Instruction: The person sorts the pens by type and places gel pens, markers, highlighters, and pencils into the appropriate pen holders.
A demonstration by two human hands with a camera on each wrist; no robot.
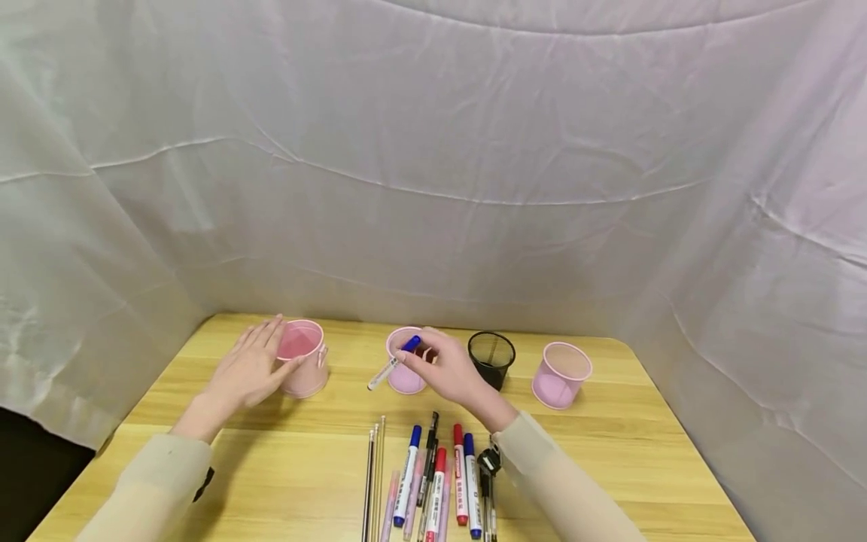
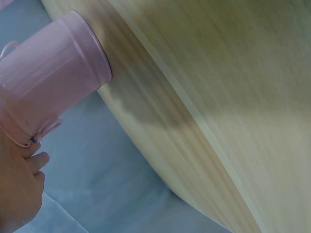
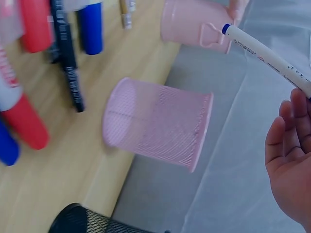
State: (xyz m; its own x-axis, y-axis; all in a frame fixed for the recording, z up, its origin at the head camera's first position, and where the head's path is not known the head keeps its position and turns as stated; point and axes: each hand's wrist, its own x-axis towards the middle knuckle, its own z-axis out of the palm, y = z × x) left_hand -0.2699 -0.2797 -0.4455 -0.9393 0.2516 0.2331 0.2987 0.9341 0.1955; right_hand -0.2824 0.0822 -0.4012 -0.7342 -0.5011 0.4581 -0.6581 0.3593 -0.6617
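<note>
Holding one white marker by its blue end, your right hand is above the bench, close to the pink mesh cup. The fingers of this hand are narrow, pinching the marker with the thumb, and the free end slopes downward, to your left. Your left hand is at the left pink cup: its fingers lie rather straight and touch the cup near the rim, while the thumb points toward its near side. How strongly they press, I cannot tell.

In front of you lie red markers, more blue-capped markers and pencils. Farther right stand a black cup and another pink cup.

In my judgement, the step in hand is bringing the marker to a cup, probably the left one, which your other hand seems to steady. The next move then calls for lifting the free end over the rim, turning the marker more upright, and loosening the pinch only when it is inside.
</note>
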